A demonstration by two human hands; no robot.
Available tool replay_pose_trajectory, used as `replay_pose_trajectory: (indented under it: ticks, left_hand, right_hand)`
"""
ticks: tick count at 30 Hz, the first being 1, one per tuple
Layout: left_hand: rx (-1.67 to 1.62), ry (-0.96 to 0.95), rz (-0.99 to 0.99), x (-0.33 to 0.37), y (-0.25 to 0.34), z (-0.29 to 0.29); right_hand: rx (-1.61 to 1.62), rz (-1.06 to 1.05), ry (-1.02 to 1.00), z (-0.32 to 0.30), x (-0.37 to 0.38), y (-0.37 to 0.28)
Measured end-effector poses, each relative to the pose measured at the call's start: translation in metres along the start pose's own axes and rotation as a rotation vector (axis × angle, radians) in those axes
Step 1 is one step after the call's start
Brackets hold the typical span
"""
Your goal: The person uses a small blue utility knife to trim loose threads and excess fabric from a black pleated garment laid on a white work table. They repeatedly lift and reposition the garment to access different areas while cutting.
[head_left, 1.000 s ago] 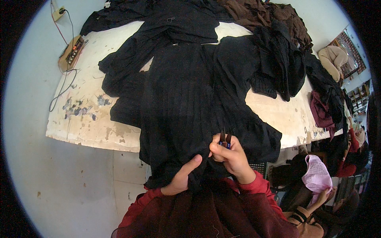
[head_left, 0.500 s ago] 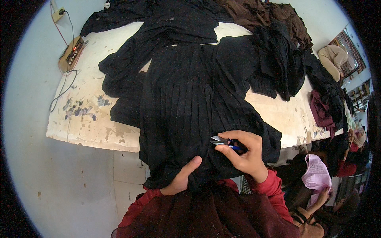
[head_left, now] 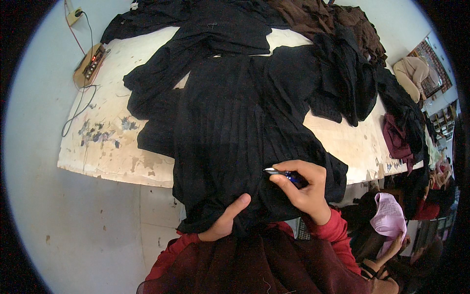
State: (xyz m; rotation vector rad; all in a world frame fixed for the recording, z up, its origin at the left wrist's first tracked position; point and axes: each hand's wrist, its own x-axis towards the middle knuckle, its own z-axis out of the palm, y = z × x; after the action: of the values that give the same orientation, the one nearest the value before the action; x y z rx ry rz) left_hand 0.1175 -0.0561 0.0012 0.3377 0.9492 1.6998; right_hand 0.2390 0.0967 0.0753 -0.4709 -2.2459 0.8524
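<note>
A black pleated garment (head_left: 220,132) lies over the table's near edge and hangs toward my lap. My left hand (head_left: 224,220) grips its near end, thumb on top and fingers hidden beneath the cloth. Between the thumb and fingers of my right hand (head_left: 308,188) is a pair of thread snips (head_left: 289,175) with blue on the handles. Their metal blades are pressed together and point left, over the pleats right of centre. Whether the tips touch a thread is too small to tell.
The pale, stained table (head_left: 112,147) carries more black garments (head_left: 225,32) and brown cloth (head_left: 338,22) at the back. Maroon cloth (head_left: 396,137) hangs at the right edge. A corded control box (head_left: 90,63) is at the left wall. Another person's hand (head_left: 394,250) holds pink cloth (head_left: 389,218).
The snips' blades have gone from spread to closed as my right hand squeezed and shifted slightly. My left hand keeps its hold on the garment. At right, the other person's pink cloth has moved a little.
</note>
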Motion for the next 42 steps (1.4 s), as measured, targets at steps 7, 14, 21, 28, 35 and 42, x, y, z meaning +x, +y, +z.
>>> replay_pose_trajectory:
  ticks: [7, 14, 21, 28, 35, 42]
  left_hand:
    - [0.14, 0.039, 0.047, -0.001, 0.004, -0.007]
    - [0.239, -0.019, 0.023, -0.002, 0.005, -0.009]
    - [0.293, -0.05, -0.003, -0.003, 0.002, -0.006]
    - [0.297, -0.062, 0.002, 0.0, 0.001, -0.009]
    - [0.61, 0.14, 0.255, -0.006, 0.007, -0.002]
    - [0.989, 0.342, 0.296, -0.01, 0.002, -0.002]
  right_hand:
    - [0.005, -0.019, -0.055, -0.003, 0.007, -0.008]
    - [-0.092, -0.109, -0.096, 0.001, 0.013, -0.01]
    - [-0.124, -0.15, -0.098, 0.001, 0.017, -0.01]
    - [-0.144, -0.153, -0.11, 0.0, 0.019, -0.014]
    - [-0.088, -0.129, -0.056, -0.002, 0.017, -0.005]
    - [-0.237, -0.167, -0.135, -0.003, 0.021, -0.023]
